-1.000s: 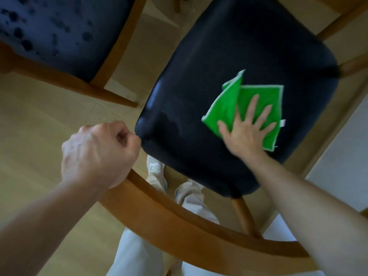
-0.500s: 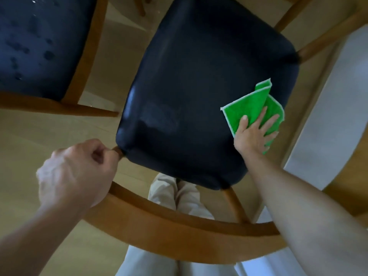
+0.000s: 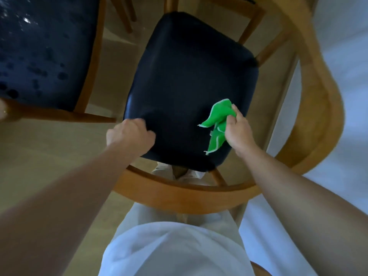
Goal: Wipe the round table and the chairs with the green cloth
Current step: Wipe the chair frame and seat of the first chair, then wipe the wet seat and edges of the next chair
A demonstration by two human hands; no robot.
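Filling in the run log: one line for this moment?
right hand: holds bunched green cloth | left hand: grips chair seat corner

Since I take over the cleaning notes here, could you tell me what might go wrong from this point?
1. The green cloth hangs bunched from the right hand, so its loose tail might slip from that grip.
2. The dark padded chair seat could shift, as only the left hand at its corner steadies it.
3. The neighbouring spotted dark seat shows droplets and might be overlooked.
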